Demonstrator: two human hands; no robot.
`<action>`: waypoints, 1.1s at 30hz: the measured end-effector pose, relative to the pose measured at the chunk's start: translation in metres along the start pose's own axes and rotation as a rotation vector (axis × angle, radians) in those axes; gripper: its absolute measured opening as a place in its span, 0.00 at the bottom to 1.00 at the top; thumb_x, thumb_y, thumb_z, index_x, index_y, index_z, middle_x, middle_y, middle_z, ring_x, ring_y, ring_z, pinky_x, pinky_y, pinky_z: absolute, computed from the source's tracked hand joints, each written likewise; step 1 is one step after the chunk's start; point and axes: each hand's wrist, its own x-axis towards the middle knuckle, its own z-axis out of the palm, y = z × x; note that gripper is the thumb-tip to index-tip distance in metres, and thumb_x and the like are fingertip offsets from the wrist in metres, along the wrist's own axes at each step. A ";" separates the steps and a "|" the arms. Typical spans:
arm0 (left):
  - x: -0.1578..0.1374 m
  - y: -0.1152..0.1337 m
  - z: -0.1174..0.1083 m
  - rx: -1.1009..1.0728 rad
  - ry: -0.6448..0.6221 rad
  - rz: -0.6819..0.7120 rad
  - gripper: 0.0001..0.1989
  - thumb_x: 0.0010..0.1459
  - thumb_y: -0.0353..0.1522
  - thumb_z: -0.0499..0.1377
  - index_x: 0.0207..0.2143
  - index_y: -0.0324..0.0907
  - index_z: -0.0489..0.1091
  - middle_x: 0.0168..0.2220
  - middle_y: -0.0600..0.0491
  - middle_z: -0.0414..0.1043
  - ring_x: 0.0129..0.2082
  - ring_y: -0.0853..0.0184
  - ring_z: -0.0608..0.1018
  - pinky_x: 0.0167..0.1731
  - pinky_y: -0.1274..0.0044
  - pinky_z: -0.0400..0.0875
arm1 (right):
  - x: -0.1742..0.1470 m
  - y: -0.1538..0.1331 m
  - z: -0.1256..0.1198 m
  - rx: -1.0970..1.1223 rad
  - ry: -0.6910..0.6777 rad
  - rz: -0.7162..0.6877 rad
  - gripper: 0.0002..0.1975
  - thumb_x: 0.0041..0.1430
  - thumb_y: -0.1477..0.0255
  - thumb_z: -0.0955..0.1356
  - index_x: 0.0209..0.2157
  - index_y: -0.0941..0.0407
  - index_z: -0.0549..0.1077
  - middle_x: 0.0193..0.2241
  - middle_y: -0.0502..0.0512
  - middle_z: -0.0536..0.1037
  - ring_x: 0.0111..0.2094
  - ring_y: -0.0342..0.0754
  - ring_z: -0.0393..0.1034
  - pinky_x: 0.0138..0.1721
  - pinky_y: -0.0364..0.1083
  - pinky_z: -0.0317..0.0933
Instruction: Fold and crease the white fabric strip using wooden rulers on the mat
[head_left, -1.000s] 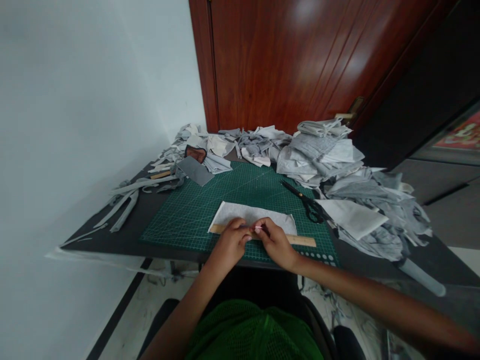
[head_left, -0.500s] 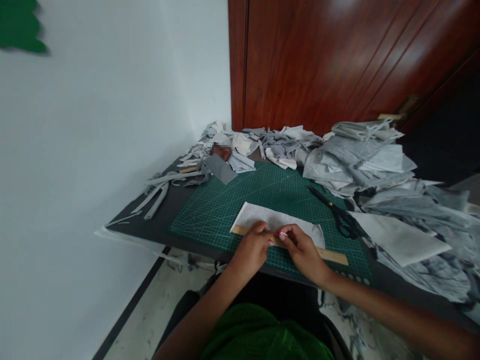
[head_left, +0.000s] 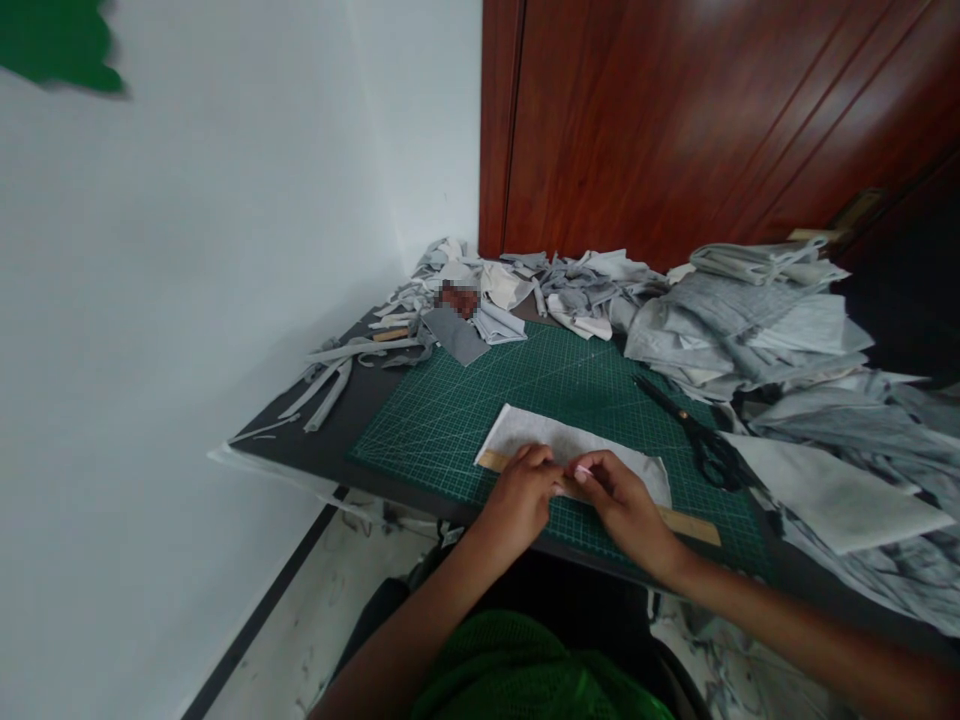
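A white piece of cloth [head_left: 536,428] lies flat on the green cutting mat [head_left: 442,420], with a wooden ruler [head_left: 691,526] along its near edge. My left hand [head_left: 521,502] is closed over the ruler, its curled fingertips pressed onto it near the middle. Close beside it, my right hand [head_left: 621,505] pinches a small pale-pink piece [head_left: 583,470], too small to name for certain, just above the ruler and cloth. Both hands cover the ruler's middle stretch, and the tip of the pink piece is hidden.
Black scissors [head_left: 705,445] rest on the mat's right side. Stacked grey and white cloth [head_left: 750,330] fills the table's right, with a loose pale piece [head_left: 832,490] in front. Scraps [head_left: 581,285] line the back, and cut strips [head_left: 330,395] lie left, near the wall.
The whole view has shifted, so everything sits a little further right. Both hands keep nearly the same place over the ruler and cloth.
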 end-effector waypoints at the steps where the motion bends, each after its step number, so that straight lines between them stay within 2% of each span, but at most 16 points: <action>1: 0.000 0.000 0.000 -0.004 0.004 -0.007 0.14 0.62 0.19 0.54 0.36 0.42 0.77 0.44 0.47 0.72 0.50 0.58 0.73 0.52 0.67 0.71 | 0.001 0.000 0.000 -0.003 -0.004 0.000 0.12 0.67 0.58 0.67 0.37 0.52 0.73 0.31 0.53 0.76 0.34 0.52 0.71 0.37 0.50 0.66; 8: 0.001 -0.002 0.003 -0.015 0.026 0.015 0.13 0.61 0.18 0.56 0.32 0.41 0.76 0.39 0.49 0.71 0.47 0.59 0.73 0.50 0.67 0.71 | 0.021 -0.005 -0.013 -0.006 -0.040 0.005 0.13 0.66 0.57 0.67 0.36 0.52 0.72 0.32 0.51 0.76 0.34 0.50 0.71 0.38 0.49 0.65; 14: 0.003 -0.009 0.007 -0.041 0.042 0.034 0.11 0.61 0.19 0.57 0.36 0.39 0.77 0.44 0.48 0.71 0.50 0.58 0.73 0.54 0.66 0.71 | 0.050 0.000 -0.052 0.050 -0.089 0.084 0.16 0.62 0.55 0.70 0.36 0.53 0.72 0.31 0.52 0.78 0.34 0.49 0.73 0.39 0.49 0.65; 20: 0.005 -0.008 0.005 -0.070 0.048 0.023 0.12 0.61 0.19 0.57 0.34 0.40 0.77 0.42 0.49 0.70 0.48 0.60 0.73 0.52 0.67 0.71 | 0.052 0.023 -0.084 0.123 -0.128 0.179 0.22 0.53 0.50 0.75 0.35 0.53 0.71 0.30 0.51 0.79 0.33 0.49 0.74 0.39 0.49 0.67; 26: 0.004 -0.011 0.008 -0.054 0.049 0.039 0.12 0.61 0.19 0.57 0.35 0.41 0.77 0.44 0.49 0.69 0.50 0.60 0.73 0.53 0.67 0.71 | 0.049 0.035 -0.083 0.094 -0.131 0.148 0.21 0.56 0.50 0.73 0.36 0.53 0.71 0.30 0.51 0.79 0.33 0.49 0.74 0.41 0.50 0.67; 30: 0.004 -0.008 0.006 -0.021 0.049 0.041 0.10 0.62 0.21 0.57 0.35 0.40 0.77 0.44 0.48 0.70 0.49 0.60 0.73 0.53 0.67 0.71 | 0.049 0.031 -0.078 0.035 -0.149 0.081 0.17 0.59 0.55 0.73 0.34 0.54 0.73 0.27 0.49 0.77 0.31 0.48 0.71 0.37 0.48 0.64; 33: 0.002 -0.005 0.004 -0.002 0.038 0.041 0.10 0.64 0.22 0.56 0.34 0.40 0.77 0.42 0.48 0.71 0.48 0.60 0.74 0.52 0.68 0.72 | 0.049 0.024 -0.065 0.000 -0.161 0.024 0.11 0.62 0.60 0.72 0.35 0.54 0.76 0.28 0.49 0.77 0.32 0.48 0.71 0.37 0.47 0.64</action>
